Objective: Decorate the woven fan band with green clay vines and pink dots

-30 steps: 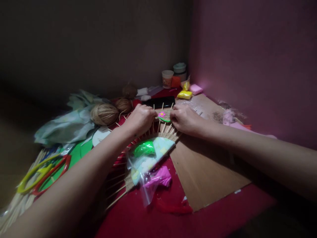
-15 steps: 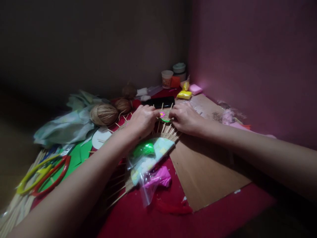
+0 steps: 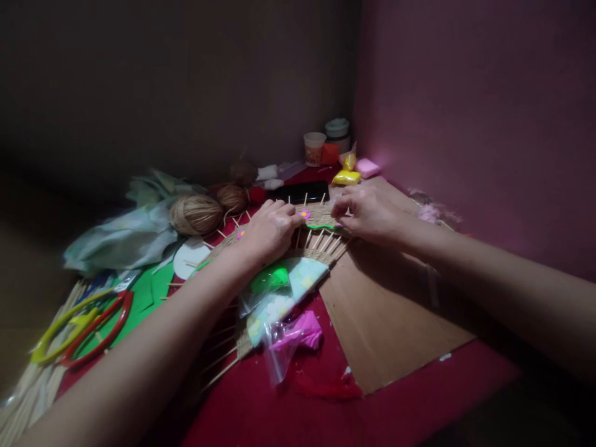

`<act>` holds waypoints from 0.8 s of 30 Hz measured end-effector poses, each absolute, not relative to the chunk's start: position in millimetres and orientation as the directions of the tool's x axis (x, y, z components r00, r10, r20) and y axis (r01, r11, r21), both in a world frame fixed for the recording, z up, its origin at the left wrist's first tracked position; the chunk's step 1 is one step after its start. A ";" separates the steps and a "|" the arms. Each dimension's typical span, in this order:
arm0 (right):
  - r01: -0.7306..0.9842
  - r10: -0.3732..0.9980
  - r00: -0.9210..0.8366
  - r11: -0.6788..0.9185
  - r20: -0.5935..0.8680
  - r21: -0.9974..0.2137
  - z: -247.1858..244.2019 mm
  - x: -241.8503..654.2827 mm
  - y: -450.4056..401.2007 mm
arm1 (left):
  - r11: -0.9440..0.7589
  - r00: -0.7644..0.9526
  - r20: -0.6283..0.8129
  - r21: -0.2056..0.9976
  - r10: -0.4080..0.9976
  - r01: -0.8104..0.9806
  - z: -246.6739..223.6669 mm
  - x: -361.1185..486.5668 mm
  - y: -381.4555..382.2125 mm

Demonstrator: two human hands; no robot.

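Note:
A fan-shaped piece of woven twine on thin sticks lies ahead, with a pink flower and a thin wavy green strip on its upper band. My left hand rests over this band, fingers bent together, their tips beside the flower and the strip's left end. At the band's right end is my right hand, thumb and fingers curled in a pinch. Whatever either hand pinches is too small or hidden. Below, bags of green clay and pink clay lie on and by the fan's pale patterned cloth.
Cardboard lies under the right arm on the red surface. Twine balls, a dark phone-like slab, a paper cup and yellow clay stand behind. Scissors with red and yellow handles and sticks are left.
My right hand has moved right and opened its pinch slightly, uncovering more of the band and green strip. My left hand has stayed nearly in place, moving slightly.

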State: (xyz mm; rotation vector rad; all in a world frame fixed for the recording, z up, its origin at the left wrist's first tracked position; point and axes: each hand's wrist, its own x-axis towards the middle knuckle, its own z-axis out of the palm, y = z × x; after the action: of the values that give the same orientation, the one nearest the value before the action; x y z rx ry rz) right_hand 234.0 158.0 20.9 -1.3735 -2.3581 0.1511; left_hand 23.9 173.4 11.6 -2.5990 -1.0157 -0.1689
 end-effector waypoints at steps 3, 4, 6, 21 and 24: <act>0.806 0.852 -0.439 0.513 0.284 -0.294 17.5 235.6 155.4 | -0.699 0.748 0.225 -0.265 0.624 0.664 11.2 23.7 173.5; 0.806 0.851 -0.440 0.515 0.285 -0.291 15.7 235.1 155.3 | -0.698 0.744 0.231 -0.259 0.627 0.668 10.9 23.7 174.2; 0.809 0.848 -0.442 0.518 0.292 -0.279 12.3 233.0 156.0 | -0.686 0.728 0.253 -0.244 0.637 0.685 10.6 24.3 175.9; 0.829 0.833 -0.459 0.526 0.308 -0.188 2.9 217.7 160.4 | -0.704 0.755 0.234 -0.273 0.613 0.656 6.2 40.7 183.9; 0.823 0.822 -0.475 0.541 0.314 -0.172 0.7 218.2 161.0 | -0.724 0.786 0.204 -0.309 0.583 0.617 7.3 40.9 181.3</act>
State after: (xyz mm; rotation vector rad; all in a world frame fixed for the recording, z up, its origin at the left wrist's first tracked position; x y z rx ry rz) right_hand 218.2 161.0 0.7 -1.3518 -2.4247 -0.0042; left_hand 40.9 181.3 7.3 -2.6163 -0.9134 -0.1299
